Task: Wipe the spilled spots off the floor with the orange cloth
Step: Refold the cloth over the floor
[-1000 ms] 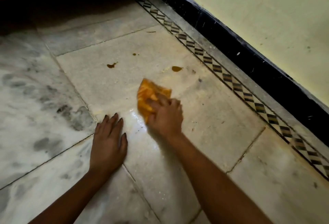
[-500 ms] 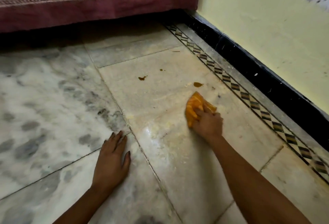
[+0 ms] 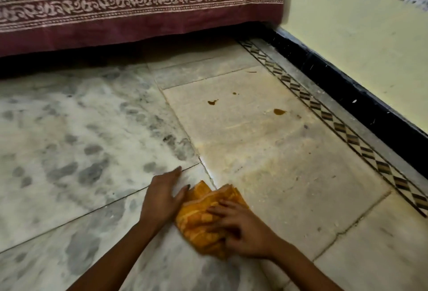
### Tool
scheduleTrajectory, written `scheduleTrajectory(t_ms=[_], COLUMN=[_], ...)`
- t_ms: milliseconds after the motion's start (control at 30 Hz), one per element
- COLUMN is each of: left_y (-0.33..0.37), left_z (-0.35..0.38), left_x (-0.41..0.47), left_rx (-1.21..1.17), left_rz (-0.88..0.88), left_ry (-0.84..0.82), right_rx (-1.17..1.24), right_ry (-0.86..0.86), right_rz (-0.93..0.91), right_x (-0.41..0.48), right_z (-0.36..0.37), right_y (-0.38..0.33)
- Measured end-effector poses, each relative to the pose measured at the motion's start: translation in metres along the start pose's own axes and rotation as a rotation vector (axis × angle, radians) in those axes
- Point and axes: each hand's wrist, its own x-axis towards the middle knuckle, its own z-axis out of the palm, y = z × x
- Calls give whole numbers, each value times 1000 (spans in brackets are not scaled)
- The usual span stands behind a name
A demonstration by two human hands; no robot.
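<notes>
Our right hand (image 3: pixel 245 230) presses the cloth (image 3: pixel 199 221) onto the floor (image 3: pixel 278 163) at its near edge, fingers curled into the folds (a loose clutch). Our left hand (image 3: pixel 162 198) lies flat beside it, holding nothing, thumb touching the cloth. Two spots (image 3: pixel 212 102) sit well apart, farther back toward the right edge.

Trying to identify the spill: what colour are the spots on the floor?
Dark brownish-orange, clearest on the spots in the head view.

Marble floor (image 3: pixel 69 128), grey-blotchy on the left and cream on the right, orange cloth (image 3: pixel 199 223) bunched on it, brown spots (image 3: pixel 212 102) further up.
</notes>
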Motion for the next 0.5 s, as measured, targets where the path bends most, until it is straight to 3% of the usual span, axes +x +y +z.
scheduleTrajectory(t_ms=[67,100,133,233,333,500], left_y=[4,8,12,23,35,64], left_z=[1,2,4,8,-1,-33], left_x=[-3,-4,-7,-10,-8,6], left_rx=[88,122,149,166,116,-177], left_rz=[130,186,242,308,285,246], left_ry=[-106,-146,-176,-230,-250,-319], right_rx=[194,182,145,101,15,117], right_ry=[349,486,520,333,390,392], right_rz=[196,295,388,556,466,285], right_x=[-4,-1,2,15,25,33], right_z=[-11,-15,-18,-18,-22,-63], right_y=[5,8,8,4,-14,-60])
